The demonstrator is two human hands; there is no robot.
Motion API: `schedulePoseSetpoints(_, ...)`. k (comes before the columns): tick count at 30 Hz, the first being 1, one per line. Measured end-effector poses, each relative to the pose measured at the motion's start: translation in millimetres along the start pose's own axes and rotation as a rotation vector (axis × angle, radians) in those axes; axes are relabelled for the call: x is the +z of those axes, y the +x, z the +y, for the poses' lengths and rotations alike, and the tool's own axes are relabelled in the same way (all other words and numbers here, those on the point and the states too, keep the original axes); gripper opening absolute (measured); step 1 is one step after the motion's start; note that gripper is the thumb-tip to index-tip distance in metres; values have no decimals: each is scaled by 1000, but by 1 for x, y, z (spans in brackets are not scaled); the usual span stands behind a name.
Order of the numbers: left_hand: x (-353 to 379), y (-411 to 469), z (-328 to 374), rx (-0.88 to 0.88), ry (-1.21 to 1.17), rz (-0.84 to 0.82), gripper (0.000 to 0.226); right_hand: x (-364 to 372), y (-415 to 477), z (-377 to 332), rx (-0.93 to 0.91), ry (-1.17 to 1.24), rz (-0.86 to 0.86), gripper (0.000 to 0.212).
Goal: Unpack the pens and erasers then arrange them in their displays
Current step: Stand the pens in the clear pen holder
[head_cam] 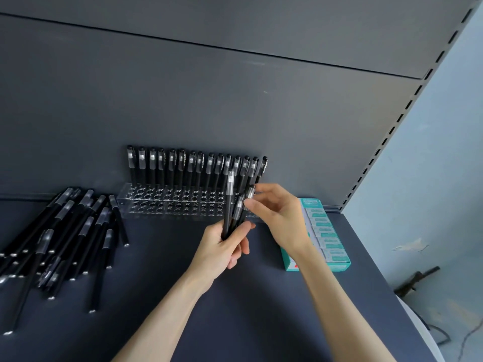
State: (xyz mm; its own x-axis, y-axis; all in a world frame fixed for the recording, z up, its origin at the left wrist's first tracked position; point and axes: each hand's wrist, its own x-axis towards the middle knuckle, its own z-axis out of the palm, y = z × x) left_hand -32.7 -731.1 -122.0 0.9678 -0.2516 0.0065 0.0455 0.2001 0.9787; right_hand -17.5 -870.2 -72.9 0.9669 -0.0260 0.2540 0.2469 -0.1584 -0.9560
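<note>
Head view: my left hand (224, 248) grips a bundle of pens (230, 202) upright, fingers curled round the barrels. My right hand (278, 216) pinches the cap end of one pen (250, 192) in that bundle, just in front of the clear pen display (167, 203). Standing pens (196, 167) fill its back row. Loose pens (65, 231) lie at left on the shelf (209, 314). The eraser box (322, 233) sits at right.
</note>
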Motion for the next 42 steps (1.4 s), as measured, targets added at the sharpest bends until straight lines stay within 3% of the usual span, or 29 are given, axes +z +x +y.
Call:
schedulePoseSetpoints(2,1,-1,0,11,29,1,23,0,-1,-3,-27,44,38,18)
schedulePoseSetpoints(8,-1,1,-1,-43,11,107,27,-24,15,-21,-155,78,378,27)
schedulePoseSetpoints(18,0,1,3,-22,-29,89,17,-12,12,-11,-77,166,122,28)
schedulePoseSetpoints(22,1,1,4,-10,-13,107,12,-12,16,-9,-85,52,181,34)
schedulePoseSetpoints(29,1,2,1,-14,-26,142,26,-33,43,-23,-260,-64,497,35)
schedulePoseSetpoints(42,0,2,0,17,35,146,29,-26,60,5,-339,-350,405,33)
